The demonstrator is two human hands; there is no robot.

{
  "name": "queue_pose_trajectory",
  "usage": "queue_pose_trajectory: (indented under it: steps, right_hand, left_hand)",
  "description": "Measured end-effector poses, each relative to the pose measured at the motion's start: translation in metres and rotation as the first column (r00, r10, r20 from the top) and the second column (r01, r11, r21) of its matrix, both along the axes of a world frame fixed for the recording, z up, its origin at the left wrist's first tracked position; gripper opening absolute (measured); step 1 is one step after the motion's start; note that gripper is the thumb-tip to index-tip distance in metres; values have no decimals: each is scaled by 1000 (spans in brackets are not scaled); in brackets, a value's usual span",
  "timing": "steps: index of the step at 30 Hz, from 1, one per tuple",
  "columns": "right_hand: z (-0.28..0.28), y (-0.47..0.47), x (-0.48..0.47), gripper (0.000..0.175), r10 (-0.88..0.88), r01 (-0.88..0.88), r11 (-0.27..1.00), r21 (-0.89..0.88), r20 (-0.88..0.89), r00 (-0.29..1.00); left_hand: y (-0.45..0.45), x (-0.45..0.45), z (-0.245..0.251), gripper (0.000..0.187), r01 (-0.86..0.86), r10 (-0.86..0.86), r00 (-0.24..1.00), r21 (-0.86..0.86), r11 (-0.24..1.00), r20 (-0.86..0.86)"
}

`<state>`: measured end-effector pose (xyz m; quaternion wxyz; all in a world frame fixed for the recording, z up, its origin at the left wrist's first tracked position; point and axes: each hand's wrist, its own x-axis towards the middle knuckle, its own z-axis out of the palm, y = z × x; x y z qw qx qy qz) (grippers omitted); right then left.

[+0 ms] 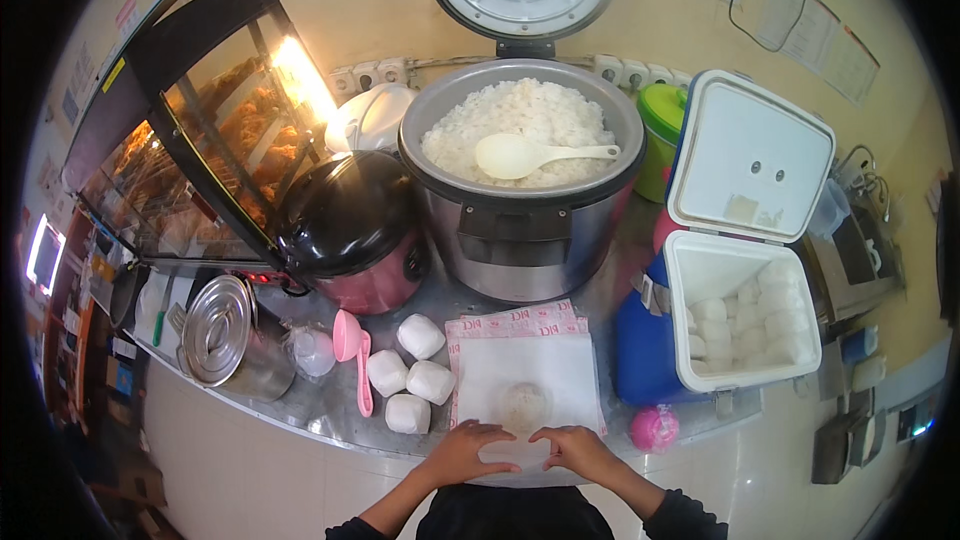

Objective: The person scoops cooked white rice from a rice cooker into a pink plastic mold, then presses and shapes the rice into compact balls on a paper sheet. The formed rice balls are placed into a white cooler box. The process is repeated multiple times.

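White wrapping paper (491, 367) lies before me, over sheets with a red printed border (517, 317). A faint round brownish shape (525, 405) shows at its middle; whether it lies on or under the paper is unclear. At the paper's near end, my left hand (472, 451) and my right hand (579, 454) face each other, thumbs and forefingers curved with gaps between. Whitish paper shows between them, and I cannot tell if either hand grips it. Several white wrapped bundles (430, 382) sit left of the paper, next to a pink scoop (364, 371).
Behind stands a large open rice cooker (517, 240) full of rice, a rice paddle (517, 156) on top. To its left are a pink cooker (360, 240), a heated display case (225, 135) and a metal pot (259, 360). A blue cooler (645, 345) holding white bundles and a pink ball-shaped item (654, 429) stand right.
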<state>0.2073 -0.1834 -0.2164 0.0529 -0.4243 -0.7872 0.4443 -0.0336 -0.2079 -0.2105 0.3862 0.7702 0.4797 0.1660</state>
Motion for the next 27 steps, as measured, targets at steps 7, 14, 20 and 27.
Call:
queue_pose_trajectory:
  steps: [7,14,20,27]
  right_hand:
    - [-3,34,15,33,-231,184,962,-204,-235,944]
    - [-54,80,12,29,-433,401,901,-164,-335,837]
    - [-44,56,0,23,-422,425,758,494,-125,898]
    - [-62,-9,-36,63,-9,-72,824,562,139,990]
  left_hand:
    - [0,-21,-42,26,-328,405,881,-301,896,244]
    - [25,-6,-86,23,-588,754,528,-472,657,391]
    - [17,-1,-90,18,-772,703,610,75,631,365]
    - [-44,9,-43,32,-489,508,827,-136,862,241]
